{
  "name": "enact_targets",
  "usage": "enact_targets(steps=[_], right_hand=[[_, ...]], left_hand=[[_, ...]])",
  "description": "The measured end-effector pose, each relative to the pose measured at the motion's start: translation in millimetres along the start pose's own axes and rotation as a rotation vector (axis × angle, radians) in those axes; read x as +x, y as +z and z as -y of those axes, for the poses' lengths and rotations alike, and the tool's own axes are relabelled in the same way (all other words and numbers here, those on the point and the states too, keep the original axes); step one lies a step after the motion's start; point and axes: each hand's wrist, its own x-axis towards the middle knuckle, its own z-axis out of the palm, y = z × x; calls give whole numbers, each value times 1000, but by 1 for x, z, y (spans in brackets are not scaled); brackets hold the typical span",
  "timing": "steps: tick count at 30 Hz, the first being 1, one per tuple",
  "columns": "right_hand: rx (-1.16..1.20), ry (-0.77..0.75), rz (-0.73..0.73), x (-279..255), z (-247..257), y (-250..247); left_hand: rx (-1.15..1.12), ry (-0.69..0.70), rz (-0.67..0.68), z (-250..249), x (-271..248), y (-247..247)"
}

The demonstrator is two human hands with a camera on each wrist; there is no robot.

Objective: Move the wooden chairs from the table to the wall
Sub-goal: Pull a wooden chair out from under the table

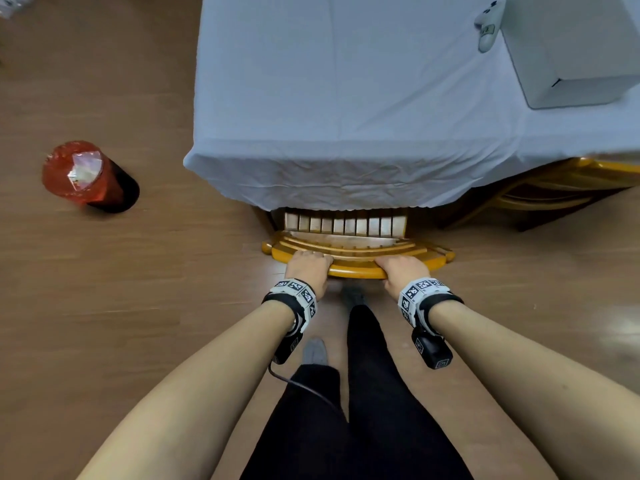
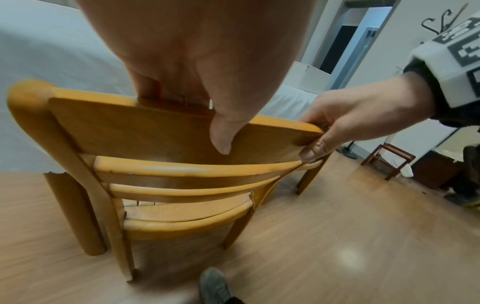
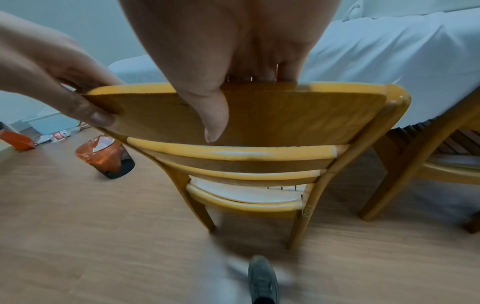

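Both hands grip the top rail of the honey-coloured slatted wooden chair (image 1: 356, 252): left hand (image 1: 308, 268) toward its left end, right hand (image 1: 403, 271) toward its right, thumbs behind. Chair sits tucked at the near edge of the white-clothed counter (image 1: 329, 98). Second matching wooden chair (image 3: 441, 156) at its right side.

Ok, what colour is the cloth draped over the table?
Plain pale blue-grey, no pattern; the tablecloth shows best in the head view.
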Motion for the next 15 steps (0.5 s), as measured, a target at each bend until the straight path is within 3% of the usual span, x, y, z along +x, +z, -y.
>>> enact_targets(steps=[6,15], right_hand=[[-15,10,-2,-67,23,45],[27,16,35,-145,22,84]], left_hand=[[42,11,10,-24,-64,33],[-84,-55,32,-77,-134,51]])
